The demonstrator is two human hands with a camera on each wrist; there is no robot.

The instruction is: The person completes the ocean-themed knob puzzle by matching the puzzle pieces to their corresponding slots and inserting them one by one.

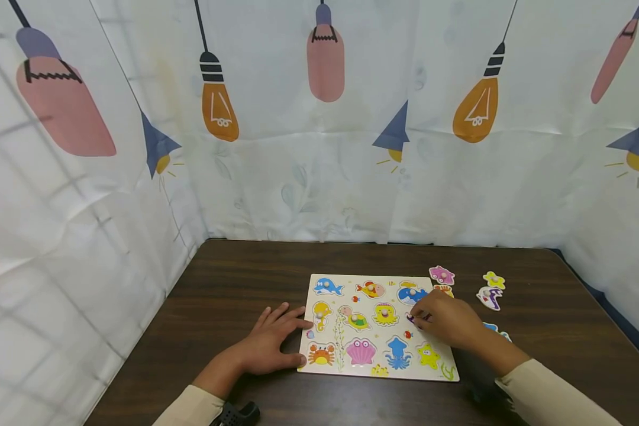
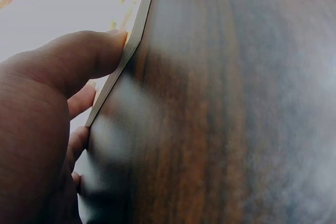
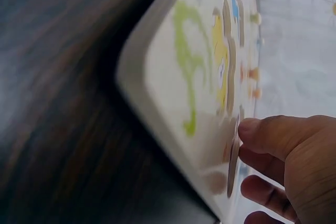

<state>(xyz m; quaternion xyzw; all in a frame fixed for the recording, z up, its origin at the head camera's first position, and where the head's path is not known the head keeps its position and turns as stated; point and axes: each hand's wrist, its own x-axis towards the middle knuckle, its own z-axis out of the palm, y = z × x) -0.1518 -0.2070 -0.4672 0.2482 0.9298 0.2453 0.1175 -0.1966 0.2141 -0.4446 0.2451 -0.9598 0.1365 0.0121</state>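
Note:
A white puzzle board (image 1: 370, 376) with sea-animal pictures lies flat on the table. My left hand (image 1: 271, 343) rests at its left edge with fingers spread, and in the left wrist view the thumb (image 2: 86, 53) presses on the board's rim. Over the right side of the board, my right hand (image 1: 449, 319) pinches a small puzzle piece (image 1: 410, 318), mostly covered by the fingers. The right wrist view has this piece (image 3: 232, 166) low against the board surface, right by the thumb and forefinger. Nearby on the board sit a yellow starfish (image 1: 428, 356) and a blue squid (image 1: 398, 354).
Beyond the board's right edge lie loose pieces: a pink fish (image 1: 442, 275), an orange piece (image 1: 445, 290), a yellow flower-shaped piece (image 1: 493, 280), a purple-and-white piece (image 1: 490, 297) and a blue one (image 1: 491, 326) partly behind the right arm. A printed white curtain (image 1: 277, 195) hangs behind the dark table (image 1: 255, 272).

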